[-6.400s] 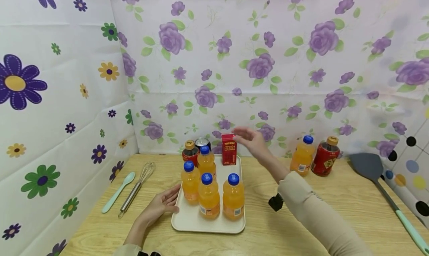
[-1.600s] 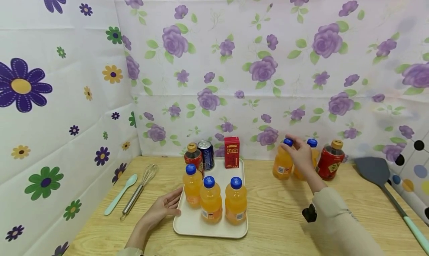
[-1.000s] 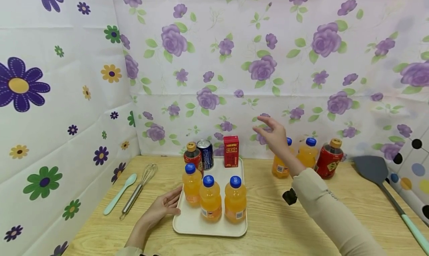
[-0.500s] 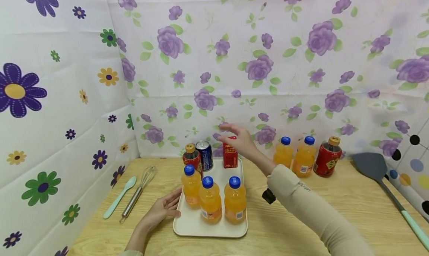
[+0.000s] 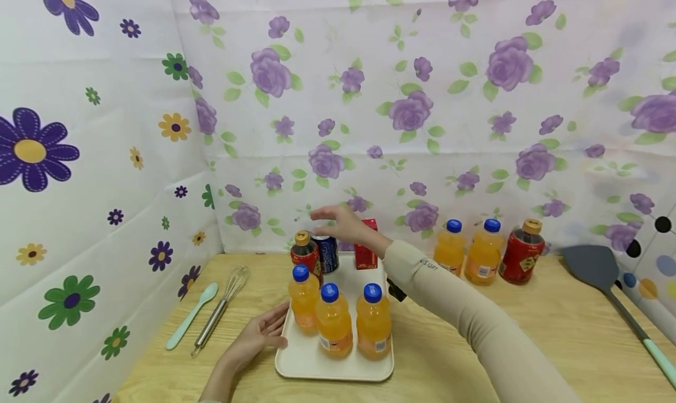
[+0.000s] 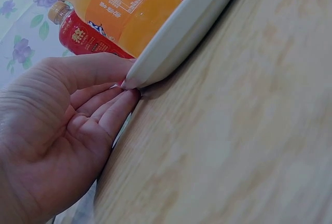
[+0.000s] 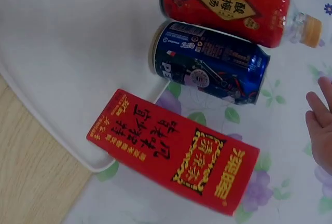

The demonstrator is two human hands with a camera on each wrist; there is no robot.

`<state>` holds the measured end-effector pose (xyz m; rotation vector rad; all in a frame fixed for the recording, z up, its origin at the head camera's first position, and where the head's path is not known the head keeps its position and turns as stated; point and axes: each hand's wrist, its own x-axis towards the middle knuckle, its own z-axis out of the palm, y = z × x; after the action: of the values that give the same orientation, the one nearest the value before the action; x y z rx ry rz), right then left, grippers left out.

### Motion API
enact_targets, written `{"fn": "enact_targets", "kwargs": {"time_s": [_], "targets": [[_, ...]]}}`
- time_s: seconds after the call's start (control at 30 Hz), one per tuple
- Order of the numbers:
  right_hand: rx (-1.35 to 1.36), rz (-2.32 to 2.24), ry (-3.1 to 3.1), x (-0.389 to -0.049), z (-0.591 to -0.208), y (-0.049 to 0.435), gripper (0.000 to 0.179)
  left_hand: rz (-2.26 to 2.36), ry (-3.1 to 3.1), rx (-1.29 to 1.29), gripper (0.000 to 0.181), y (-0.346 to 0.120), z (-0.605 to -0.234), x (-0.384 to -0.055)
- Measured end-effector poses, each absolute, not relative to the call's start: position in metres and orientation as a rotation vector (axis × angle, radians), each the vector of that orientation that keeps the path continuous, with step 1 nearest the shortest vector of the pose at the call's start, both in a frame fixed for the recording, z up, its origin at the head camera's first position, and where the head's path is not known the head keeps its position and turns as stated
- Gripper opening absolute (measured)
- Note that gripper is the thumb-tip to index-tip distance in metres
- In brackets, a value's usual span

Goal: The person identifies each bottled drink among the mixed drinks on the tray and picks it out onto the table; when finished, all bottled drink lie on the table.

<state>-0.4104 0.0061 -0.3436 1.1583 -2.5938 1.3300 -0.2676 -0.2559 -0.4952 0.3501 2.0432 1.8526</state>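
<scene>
A cream tray [image 5: 333, 371] stands on the wooden table. My left hand [image 5: 259, 335] is at its left edge; in the left wrist view, thumb and fingertips pinch the tray's rim [image 6: 171, 42]. Three orange drink bottles [image 5: 334, 327] with blue caps stand upright on the tray's front part. Behind them are a red-labelled bottle [image 5: 306, 253], a blue drink can [image 7: 207, 60] and a red drink carton [image 7: 176, 151]. My right hand [image 5: 343, 224] hovers over the can, holding nothing, its fingers loosely extended. It partly hides the can's top and the carton.
Right of the tray, two orange drink bottles [image 5: 484, 256] and another red-labelled bottle [image 5: 521, 253] stand near the back wall. A grey-headed spatula [image 5: 594, 268] lies at far right. Left of the tray lie a whisk [image 5: 222, 309] and a pale green spoon [image 5: 192, 318].
An orange drink bottle went from the tray to the right-hand group, where my right hand let it go. That hand then moved left over the can. My left hand stayed at the tray.
</scene>
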Motion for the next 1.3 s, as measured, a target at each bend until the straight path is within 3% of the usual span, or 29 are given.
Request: {"fn": "enact_targets", "kwargs": {"time_s": [0.63,1.3], "targets": [[1.244,1.215,-2.730,-0.415,-0.371,-0.026,0.051,1.867,2.030,0.353,0.089,-0.254,-0.499,-0.267],[1.148,1.466,-2.739,-0.410,-0.367,-0.024,0.045,1.896,2.040,0.317,0.089,-0.257,-0.501,-0.268]]}}
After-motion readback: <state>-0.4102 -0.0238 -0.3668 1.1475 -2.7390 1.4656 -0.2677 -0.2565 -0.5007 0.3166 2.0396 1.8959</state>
